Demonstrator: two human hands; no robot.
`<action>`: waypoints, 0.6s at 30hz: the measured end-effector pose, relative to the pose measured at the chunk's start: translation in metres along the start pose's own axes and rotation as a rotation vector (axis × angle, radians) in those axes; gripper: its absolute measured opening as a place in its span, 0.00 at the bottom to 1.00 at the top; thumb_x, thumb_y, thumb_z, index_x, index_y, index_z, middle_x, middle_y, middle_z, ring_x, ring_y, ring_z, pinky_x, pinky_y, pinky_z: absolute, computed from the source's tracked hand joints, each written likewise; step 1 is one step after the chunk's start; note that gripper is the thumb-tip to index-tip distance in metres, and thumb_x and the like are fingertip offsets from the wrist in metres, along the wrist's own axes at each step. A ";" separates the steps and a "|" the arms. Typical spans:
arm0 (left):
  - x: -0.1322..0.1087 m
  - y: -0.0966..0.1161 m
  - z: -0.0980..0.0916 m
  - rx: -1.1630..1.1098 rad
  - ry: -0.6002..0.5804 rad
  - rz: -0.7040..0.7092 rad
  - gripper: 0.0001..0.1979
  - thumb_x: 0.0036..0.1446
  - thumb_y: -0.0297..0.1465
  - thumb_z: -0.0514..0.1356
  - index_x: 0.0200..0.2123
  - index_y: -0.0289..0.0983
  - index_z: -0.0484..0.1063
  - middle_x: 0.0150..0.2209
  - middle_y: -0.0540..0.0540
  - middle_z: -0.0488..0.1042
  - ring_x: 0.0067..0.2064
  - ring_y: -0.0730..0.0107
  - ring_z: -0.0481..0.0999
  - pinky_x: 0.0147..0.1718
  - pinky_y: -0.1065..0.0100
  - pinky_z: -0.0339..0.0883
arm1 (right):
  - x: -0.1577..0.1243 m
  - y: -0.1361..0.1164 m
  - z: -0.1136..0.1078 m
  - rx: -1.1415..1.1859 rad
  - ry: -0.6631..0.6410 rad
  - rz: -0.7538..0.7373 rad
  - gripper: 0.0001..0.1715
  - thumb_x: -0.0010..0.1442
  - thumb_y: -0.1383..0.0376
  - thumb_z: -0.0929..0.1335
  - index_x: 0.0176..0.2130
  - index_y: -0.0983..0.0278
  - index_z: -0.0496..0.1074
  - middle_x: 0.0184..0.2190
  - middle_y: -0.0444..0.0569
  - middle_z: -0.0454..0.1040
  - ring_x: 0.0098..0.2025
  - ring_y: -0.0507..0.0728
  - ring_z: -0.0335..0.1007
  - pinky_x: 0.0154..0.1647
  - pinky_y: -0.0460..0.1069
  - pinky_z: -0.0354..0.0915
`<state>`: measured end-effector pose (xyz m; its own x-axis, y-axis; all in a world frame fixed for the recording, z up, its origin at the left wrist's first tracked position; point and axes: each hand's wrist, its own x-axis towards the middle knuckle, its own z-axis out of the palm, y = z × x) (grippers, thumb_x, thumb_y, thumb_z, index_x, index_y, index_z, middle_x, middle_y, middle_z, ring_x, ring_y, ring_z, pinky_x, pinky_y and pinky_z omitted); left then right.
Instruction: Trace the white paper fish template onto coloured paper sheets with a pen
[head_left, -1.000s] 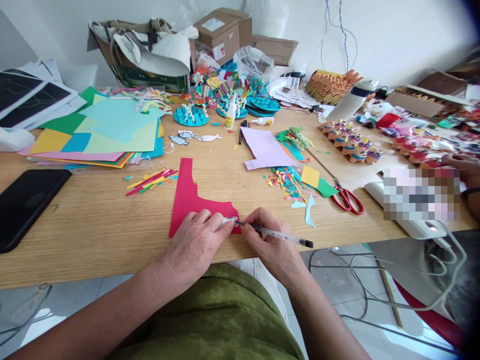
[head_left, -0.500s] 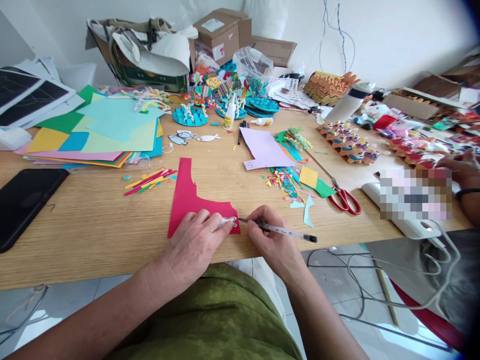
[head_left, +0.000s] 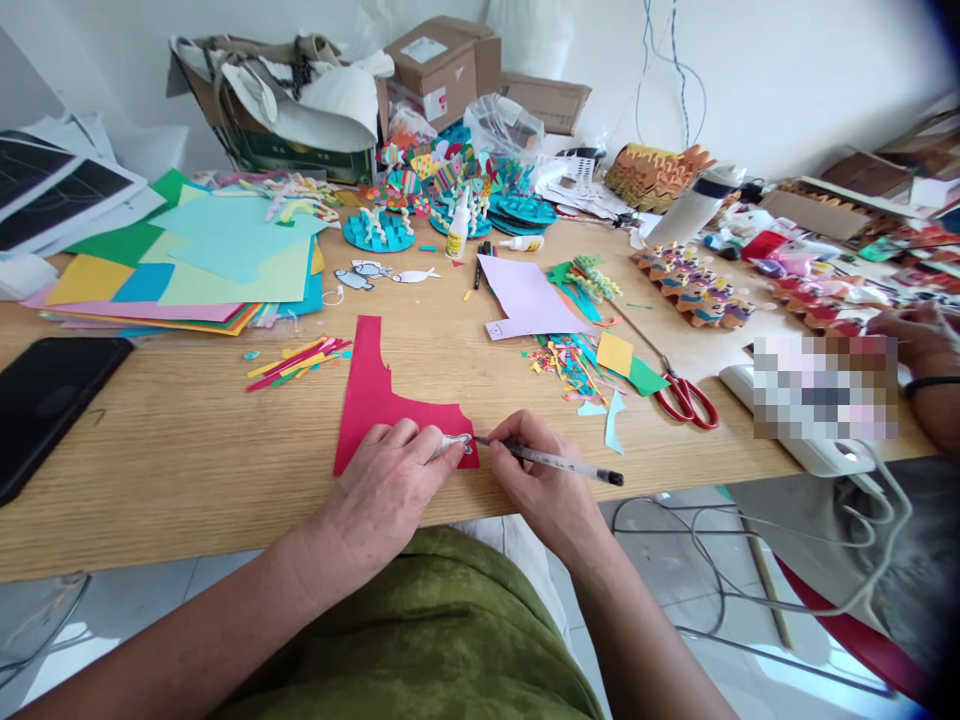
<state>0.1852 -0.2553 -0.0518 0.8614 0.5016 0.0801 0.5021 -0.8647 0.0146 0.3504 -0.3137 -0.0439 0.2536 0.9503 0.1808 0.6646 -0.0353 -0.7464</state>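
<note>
A sheet of red paper (head_left: 365, 400) with a curved notch lies near the table's front edge. On its right part, my left hand (head_left: 394, 465) presses a small white paper cutout (head_left: 456, 443) with dark outlines, fingers bent and close together; most of the cutout is hidden under them. My right hand (head_left: 544, 470) is closed around a clear-barrelled pen (head_left: 562, 461). Its black tip meets the red paper right beside the cutout's edge. White fish cutouts (head_left: 415, 275) with drawn outlines lie farther back on the table.
Coloured paper sheets (head_left: 247, 250) are stacked at left, behind a black phone (head_left: 60, 410). Right of the red paper are paper scraps (head_left: 574, 365), lilac paper (head_left: 529, 295) and red-handled scissors (head_left: 686, 398). A glue bottle (head_left: 457, 230) stands behind. Another person's hand (head_left: 919, 340) shows at far right.
My right hand and the pen have shifted slightly left along the cutout's edge. My left hand keeps its place on the cutout and red paper.
</note>
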 end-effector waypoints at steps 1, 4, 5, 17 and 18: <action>0.000 0.000 0.000 0.000 0.000 -0.001 0.16 0.62 0.30 0.49 0.54 0.43 0.60 0.38 0.48 0.65 0.39 0.64 0.61 0.35 0.62 0.58 | -0.001 0.000 0.000 0.004 -0.003 -0.001 0.05 0.53 0.68 0.62 0.26 0.63 0.63 0.17 0.39 0.62 0.20 0.48 0.56 0.22 0.44 0.52; 0.000 0.000 0.000 -0.006 -0.003 -0.003 0.17 0.62 0.30 0.49 0.54 0.43 0.59 0.38 0.48 0.65 0.39 0.64 0.62 0.35 0.62 0.58 | -0.002 -0.002 0.000 0.013 -0.020 -0.003 0.05 0.52 0.69 0.62 0.25 0.64 0.63 0.17 0.39 0.62 0.20 0.48 0.57 0.23 0.44 0.53; 0.000 0.000 0.000 -0.008 -0.005 -0.004 0.17 0.62 0.30 0.49 0.54 0.43 0.59 0.38 0.48 0.65 0.40 0.64 0.62 0.35 0.62 0.58 | -0.003 -0.003 0.000 0.014 -0.024 -0.004 0.05 0.52 0.69 0.62 0.25 0.64 0.63 0.18 0.39 0.63 0.21 0.49 0.57 0.23 0.44 0.53; 0.000 -0.001 -0.001 -0.011 -0.002 -0.002 0.16 0.62 0.31 0.48 0.54 0.43 0.59 0.39 0.47 0.65 0.40 0.63 0.62 0.35 0.62 0.58 | -0.003 -0.007 -0.002 0.022 -0.063 -0.006 0.06 0.52 0.70 0.61 0.25 0.63 0.63 0.17 0.40 0.63 0.20 0.49 0.57 0.21 0.43 0.52; -0.001 -0.001 -0.001 -0.012 0.000 -0.001 0.17 0.62 0.31 0.48 0.54 0.43 0.59 0.39 0.47 0.66 0.40 0.63 0.62 0.35 0.62 0.58 | -0.004 -0.007 -0.002 0.024 -0.065 -0.007 0.06 0.52 0.70 0.61 0.25 0.63 0.63 0.18 0.40 0.63 0.21 0.49 0.57 0.21 0.43 0.52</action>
<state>0.1843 -0.2551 -0.0508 0.8611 0.5021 0.0798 0.5017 -0.8646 0.0269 0.3464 -0.3175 -0.0384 0.2018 0.9687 0.1447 0.6491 -0.0216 -0.7604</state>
